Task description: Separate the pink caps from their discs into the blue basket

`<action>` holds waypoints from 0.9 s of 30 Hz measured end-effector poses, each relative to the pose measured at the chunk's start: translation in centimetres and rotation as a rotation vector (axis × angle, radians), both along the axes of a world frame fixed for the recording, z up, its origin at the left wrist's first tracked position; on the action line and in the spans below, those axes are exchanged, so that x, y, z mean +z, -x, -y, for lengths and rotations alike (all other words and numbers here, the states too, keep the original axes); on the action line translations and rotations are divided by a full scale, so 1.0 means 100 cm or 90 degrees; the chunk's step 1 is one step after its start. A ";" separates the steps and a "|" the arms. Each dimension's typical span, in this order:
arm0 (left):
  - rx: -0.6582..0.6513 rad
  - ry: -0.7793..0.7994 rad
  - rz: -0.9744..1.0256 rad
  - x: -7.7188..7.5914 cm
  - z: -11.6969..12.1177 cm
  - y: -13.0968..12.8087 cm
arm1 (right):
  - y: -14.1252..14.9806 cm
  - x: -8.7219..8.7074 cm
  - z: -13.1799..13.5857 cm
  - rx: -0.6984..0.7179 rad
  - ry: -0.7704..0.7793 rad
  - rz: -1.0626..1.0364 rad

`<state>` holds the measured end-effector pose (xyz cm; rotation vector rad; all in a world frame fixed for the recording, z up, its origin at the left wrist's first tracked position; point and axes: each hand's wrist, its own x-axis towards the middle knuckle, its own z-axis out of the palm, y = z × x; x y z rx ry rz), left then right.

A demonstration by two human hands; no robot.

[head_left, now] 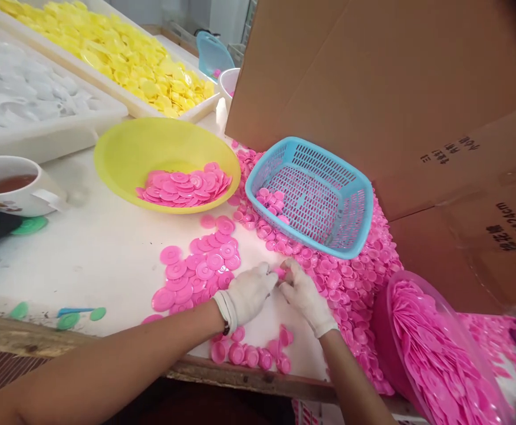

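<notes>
My left hand, in a white glove, has its fingers pinched together near the middle of the table. Facing it, my right hand, gloved as well, has its thumb and fingertips closed on a small pink plastic piece. The piece sits between both hands' fingertips, mostly covered, so its exact shape cannot be made out. Flat pink discs lie spread left of my hands. To the right is a large heap of small pink toy cups. Several more pink cups lie at the table's front edge.
A blue basket with a few cups rests on the heap. The yellow bowl holds pink discs. A pink tub of discs leans at right, beside a tall cardboard box. A mug and trays stand left.
</notes>
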<state>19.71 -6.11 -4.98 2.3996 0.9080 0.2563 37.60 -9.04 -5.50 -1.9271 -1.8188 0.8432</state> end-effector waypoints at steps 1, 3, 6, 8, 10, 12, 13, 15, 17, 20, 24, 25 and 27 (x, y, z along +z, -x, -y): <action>-0.002 -0.010 0.005 0.000 -0.003 0.000 | -0.002 -0.002 0.006 -0.022 -0.010 -0.004; -0.038 -0.041 0.002 0.004 -0.007 0.000 | -0.004 -0.005 0.016 -0.062 -0.024 -0.009; -0.067 -0.077 -0.025 0.011 -0.010 0.001 | -0.004 -0.010 0.027 -0.117 -0.034 -0.027; -0.058 -0.083 -0.035 0.012 -0.010 0.001 | -0.006 -0.012 0.033 -0.157 -0.029 -0.069; -0.045 -0.075 -0.039 0.011 -0.011 0.001 | -0.009 -0.014 0.039 -0.196 -0.023 -0.139; -0.022 -0.052 -0.037 0.007 -0.013 0.001 | -0.014 -0.014 0.043 -0.220 -0.022 -0.214; -0.010 -0.035 -0.039 0.005 -0.013 0.002 | -0.016 -0.013 0.044 -0.222 -0.022 -0.241; 0.001 0.002 -0.048 0.002 -0.015 0.003 | -0.016 -0.007 0.046 -0.208 -0.040 -0.256; -0.003 0.025 -0.045 0.001 -0.017 0.004 | -0.012 0.003 0.046 -0.197 -0.063 -0.253; -0.003 0.050 0.012 0.002 -0.023 0.007 | 0.005 0.015 0.041 -0.230 -0.026 -0.339; 0.051 0.140 0.097 0.009 -0.034 0.014 | 0.032 0.017 0.025 -0.280 0.056 -0.478; 0.072 0.183 0.102 0.011 -0.035 0.015 | 0.037 0.016 0.019 -0.277 0.066 -0.487; 0.107 0.287 0.102 0.011 -0.037 0.016 | 0.044 0.012 0.010 -0.255 0.090 -0.474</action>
